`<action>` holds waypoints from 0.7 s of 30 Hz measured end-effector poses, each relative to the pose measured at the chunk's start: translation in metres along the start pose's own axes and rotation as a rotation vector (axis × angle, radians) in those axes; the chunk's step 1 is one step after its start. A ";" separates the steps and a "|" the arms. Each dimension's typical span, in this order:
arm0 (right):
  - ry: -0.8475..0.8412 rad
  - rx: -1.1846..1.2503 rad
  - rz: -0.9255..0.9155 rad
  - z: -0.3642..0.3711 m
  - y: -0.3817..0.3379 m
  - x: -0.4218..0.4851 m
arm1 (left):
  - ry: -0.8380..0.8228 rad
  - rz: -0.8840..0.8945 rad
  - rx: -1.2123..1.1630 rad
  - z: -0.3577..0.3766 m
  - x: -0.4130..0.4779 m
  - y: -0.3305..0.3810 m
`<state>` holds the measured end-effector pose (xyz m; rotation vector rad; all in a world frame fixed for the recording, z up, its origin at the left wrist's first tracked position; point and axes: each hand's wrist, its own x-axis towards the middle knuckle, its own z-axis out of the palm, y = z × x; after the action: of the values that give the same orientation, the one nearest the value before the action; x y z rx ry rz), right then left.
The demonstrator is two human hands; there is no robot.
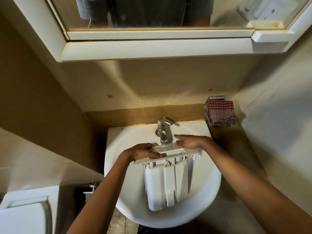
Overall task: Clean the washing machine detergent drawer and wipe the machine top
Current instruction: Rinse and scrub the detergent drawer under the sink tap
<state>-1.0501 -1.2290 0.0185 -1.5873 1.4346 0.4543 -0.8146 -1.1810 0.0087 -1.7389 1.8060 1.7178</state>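
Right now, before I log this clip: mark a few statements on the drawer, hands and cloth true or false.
1. The detergent drawer is over the sink. True.
2. The left hand grips the drawer's front panel. True.
3. The right hand grips the tap. False: its fingers are straight, short of the tap.
4. The checked cloth lies in the sink. False: it sits on a holder right of the sink.

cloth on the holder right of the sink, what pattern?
Red-and-white check; the cloth shows clearly in the head view.
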 end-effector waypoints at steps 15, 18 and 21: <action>-0.166 -0.171 -0.012 0.009 -0.034 0.005 | 0.035 -0.047 0.083 -0.003 -0.016 0.020; -0.157 -0.222 0.098 0.011 -0.040 0.015 | 0.053 -0.077 0.067 -0.001 -0.017 0.017; -0.230 -0.153 0.039 0.010 -0.045 0.005 | 0.093 -0.096 0.049 0.000 -0.015 0.010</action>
<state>-1.0048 -1.2288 0.0264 -1.5712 1.2821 0.7604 -0.8168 -1.1745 0.0254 -1.8821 1.7536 1.5677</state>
